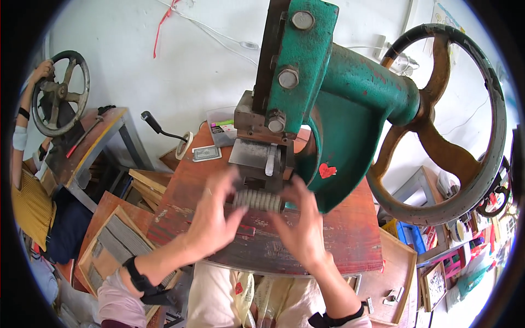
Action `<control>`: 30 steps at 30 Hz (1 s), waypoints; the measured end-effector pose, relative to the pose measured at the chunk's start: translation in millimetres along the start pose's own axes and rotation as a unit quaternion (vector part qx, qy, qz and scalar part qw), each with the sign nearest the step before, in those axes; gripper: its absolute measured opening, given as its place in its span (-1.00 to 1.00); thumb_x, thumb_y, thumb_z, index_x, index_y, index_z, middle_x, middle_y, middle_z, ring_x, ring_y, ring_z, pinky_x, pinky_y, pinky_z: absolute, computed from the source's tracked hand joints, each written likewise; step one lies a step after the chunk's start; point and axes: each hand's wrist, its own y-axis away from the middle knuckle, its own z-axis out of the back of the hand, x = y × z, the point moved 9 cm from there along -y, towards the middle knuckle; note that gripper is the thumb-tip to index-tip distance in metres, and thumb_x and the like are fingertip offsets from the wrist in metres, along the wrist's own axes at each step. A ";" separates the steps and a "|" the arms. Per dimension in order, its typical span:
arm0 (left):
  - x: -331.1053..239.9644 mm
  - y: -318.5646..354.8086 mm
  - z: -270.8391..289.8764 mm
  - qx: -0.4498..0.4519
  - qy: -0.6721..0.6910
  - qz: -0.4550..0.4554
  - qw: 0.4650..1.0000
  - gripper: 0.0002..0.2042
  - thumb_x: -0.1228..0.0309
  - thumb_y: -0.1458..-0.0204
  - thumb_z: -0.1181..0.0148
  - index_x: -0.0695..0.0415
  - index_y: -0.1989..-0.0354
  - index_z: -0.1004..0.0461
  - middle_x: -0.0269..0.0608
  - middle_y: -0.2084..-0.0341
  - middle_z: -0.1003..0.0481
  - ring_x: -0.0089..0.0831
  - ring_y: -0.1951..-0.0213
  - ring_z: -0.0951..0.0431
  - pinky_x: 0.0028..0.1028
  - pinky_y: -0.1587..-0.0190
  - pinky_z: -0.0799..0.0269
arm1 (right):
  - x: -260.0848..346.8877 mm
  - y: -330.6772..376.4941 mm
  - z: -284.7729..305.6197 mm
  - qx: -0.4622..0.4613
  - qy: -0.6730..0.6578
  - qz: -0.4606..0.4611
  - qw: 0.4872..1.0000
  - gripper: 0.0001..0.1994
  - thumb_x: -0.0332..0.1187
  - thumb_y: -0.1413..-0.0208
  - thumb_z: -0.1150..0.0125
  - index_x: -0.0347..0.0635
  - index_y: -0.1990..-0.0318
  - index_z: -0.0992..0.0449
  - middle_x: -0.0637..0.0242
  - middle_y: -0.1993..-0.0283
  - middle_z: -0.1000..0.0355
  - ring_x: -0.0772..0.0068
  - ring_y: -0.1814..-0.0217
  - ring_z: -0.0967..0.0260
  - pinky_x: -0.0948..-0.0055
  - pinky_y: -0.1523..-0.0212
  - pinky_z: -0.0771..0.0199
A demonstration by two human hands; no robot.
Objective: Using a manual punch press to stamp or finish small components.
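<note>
My left hand (210,216) and my right hand (299,221) curve round opposite ends of a tight row of thin, ridged grey pieces (258,200), thumbs on the near side. The fingers are smeared by motion, and the ends of the row are partly hidden by them. Just beyond stands a heavy green hand press (311,71) with large bolts. Under its ram, a grey metal plate (246,152) carries a small light metal strip (270,159). A short red strip (245,231) lies on the worn red-brown table (339,240) near my left thumb.
The press's big handwheel (496,115) stands at the right. A small framed plate (206,153), a clear plastic box (219,118) and a lamp (151,121) sit behind. At left, a wooden tray (117,246) holds grey strips; another person's hand (42,71) grips a second wheel (82,82).
</note>
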 end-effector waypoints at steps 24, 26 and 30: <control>88.3 67.0 -1.7 0.276 -0.142 0.075 0.948 -0.59 0.29 0.08 -0.33 0.20 0.06 -0.45 0.04 -0.14 -0.27 -0.04 -0.30 -0.11 -0.22 -0.22 -0.16 | -47.7 -72.0 -25.5 -0.067 0.065 -0.074 0.993 -0.29 -0.44 -0.01 -0.24 -0.45 -0.26 0.02 -0.16 -0.17 -0.21 -0.06 -0.16 -0.24 0.22 -0.13 -0.26; 78.6 65.7 5.1 0.242 -0.155 0.016 0.958 -0.65 0.37 0.07 -0.31 0.18 0.09 -0.47 -0.02 -0.04 -0.37 -0.05 -0.17 -0.28 -0.22 -0.13 -0.25 | -12.6 -36.6 -12.8 -0.029 -0.006 -0.087 0.996 -0.29 -0.51 0.02 -0.23 -0.48 -0.25 0.03 -0.26 -0.14 -0.15 -0.21 -0.17 -0.15 0.12 -0.14 -0.22; 42.9 20.4 32.1 0.080 -0.096 -0.049 0.991 -0.69 0.54 0.08 -0.24 0.21 0.10 -0.46 -0.09 0.23 -0.46 -0.13 0.15 -0.45 -0.28 0.09 -0.37 | -8.9 51.5 24.5 -0.054 0.105 -0.014 0.993 -0.39 -0.59 0.06 -0.26 -0.47 -0.18 -0.15 -0.17 -0.12 -0.23 -0.13 -0.15 -0.22 0.13 -0.13 -0.28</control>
